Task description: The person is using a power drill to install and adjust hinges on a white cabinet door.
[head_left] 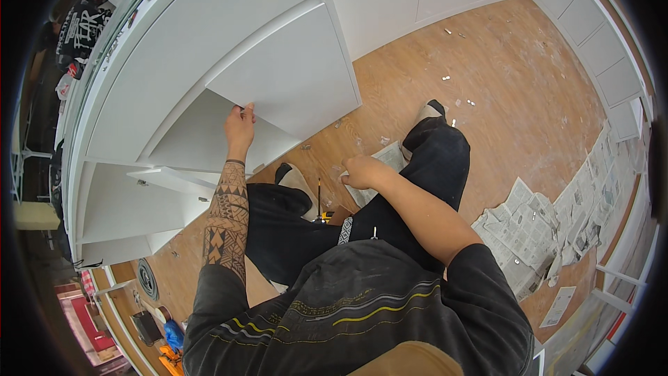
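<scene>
At the white cabinet, the lower corner of an open door is gripped by the left hand. The right hand is curled above the knee; whether anything is held cannot be told. Newspaper is spread on the floor.

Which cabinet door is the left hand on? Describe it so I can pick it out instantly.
Start at the long white cabinet run along the left wall. The door is the flat white panel swung open over the wooden floor. Unlike its shut neighbours, the left hand grips its lower corner.
</scene>
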`<state>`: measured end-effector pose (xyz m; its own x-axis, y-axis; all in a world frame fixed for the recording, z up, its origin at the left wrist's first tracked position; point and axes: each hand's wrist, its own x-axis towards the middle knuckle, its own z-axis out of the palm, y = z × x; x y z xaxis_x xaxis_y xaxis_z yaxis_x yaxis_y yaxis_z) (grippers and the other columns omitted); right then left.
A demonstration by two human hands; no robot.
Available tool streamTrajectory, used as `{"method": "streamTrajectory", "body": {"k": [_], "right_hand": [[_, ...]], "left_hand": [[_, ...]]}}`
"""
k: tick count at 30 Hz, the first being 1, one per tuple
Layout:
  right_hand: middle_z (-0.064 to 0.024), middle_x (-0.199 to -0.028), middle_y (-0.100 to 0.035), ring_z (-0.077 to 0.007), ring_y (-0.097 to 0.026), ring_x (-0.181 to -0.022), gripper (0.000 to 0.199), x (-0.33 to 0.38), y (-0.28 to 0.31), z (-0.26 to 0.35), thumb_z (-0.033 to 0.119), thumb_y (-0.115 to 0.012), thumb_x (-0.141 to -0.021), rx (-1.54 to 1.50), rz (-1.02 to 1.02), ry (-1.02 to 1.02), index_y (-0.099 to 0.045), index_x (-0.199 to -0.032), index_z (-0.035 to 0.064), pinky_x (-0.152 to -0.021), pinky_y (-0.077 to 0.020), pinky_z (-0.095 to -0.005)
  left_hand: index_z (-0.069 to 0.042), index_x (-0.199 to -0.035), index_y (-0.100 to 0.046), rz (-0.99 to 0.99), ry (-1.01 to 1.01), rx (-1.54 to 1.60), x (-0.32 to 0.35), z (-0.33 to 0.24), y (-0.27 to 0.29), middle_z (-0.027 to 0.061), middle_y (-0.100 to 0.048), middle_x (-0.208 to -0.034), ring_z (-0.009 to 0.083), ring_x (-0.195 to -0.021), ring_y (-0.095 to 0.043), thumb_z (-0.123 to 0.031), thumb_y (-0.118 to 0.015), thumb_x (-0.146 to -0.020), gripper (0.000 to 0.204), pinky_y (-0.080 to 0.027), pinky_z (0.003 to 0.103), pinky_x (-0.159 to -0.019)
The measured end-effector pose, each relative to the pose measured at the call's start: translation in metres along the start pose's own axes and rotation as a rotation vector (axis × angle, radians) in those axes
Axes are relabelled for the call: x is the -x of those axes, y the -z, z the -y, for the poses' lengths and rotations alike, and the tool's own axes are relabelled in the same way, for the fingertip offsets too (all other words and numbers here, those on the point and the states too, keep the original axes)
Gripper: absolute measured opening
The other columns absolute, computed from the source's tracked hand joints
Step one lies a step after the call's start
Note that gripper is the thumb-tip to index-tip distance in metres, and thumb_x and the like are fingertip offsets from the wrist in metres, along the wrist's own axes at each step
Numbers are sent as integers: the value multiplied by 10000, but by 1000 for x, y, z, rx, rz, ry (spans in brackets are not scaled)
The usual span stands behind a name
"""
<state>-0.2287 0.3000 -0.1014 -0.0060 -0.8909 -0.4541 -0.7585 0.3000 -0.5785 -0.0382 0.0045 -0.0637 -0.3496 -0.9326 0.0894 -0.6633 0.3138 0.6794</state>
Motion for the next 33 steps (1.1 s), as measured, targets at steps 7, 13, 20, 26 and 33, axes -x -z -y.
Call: {"method": "streamTrajectory", "body": {"k": [7,13,20,26,33], "right_hand": [[-273,-1105,-745,-414,-729,-1043,441,-4,3,8,376,-696,-947,9,28,-7,-763,-1077,-40,-909,-579,-485],[-292,-1104,-726,-445,-705,-1052,500,-8,-1,5,416,-672,-967,21,46,34,-688,-1174,-39,-919,-559,-519],[-294,-1102,-726,-443,-704,-1063,503,-6,3,9,419,-668,-975,6,72,23,-688,-1174,-43,-929,-561,-508],[-292,-1103,-728,-442,-702,-1069,497,-5,3,8,415,-668,-975,11,59,38,-689,-1167,-43,-928,-560,-508],[-283,-1098,-731,-440,-704,-1061,489,-7,3,11,410,-668,-973,18,74,27,-685,-1176,-34,-922,-560,-512]], "left_hand": [[-13,-1014,-686,0,-9,-40,-5,12,-1,85,-726,-780,230,-754,-714,-424,-630,-1035,416,-542,375,-742],[-8,-1175,-671,-29,-14,-63,1,-4,-1,125,-751,-908,261,-853,-725,-454,-684,-983,486,-552,398,-823],[5,-1271,-642,-34,-101,-44,5,-10,1,178,-742,-1103,304,-1004,-725,-388,-762,-913,545,-561,409,-900],[14,-1291,-620,-21,-64,-60,8,-17,3,189,-740,-1095,310,-1000,-740,-360,-782,-890,572,-567,413,-890],[22,-1297,-624,43,-12,-80,9,-15,4,190,-748,-1109,312,-1025,-725,-355,-769,-896,569,-547,409,-925]]}}
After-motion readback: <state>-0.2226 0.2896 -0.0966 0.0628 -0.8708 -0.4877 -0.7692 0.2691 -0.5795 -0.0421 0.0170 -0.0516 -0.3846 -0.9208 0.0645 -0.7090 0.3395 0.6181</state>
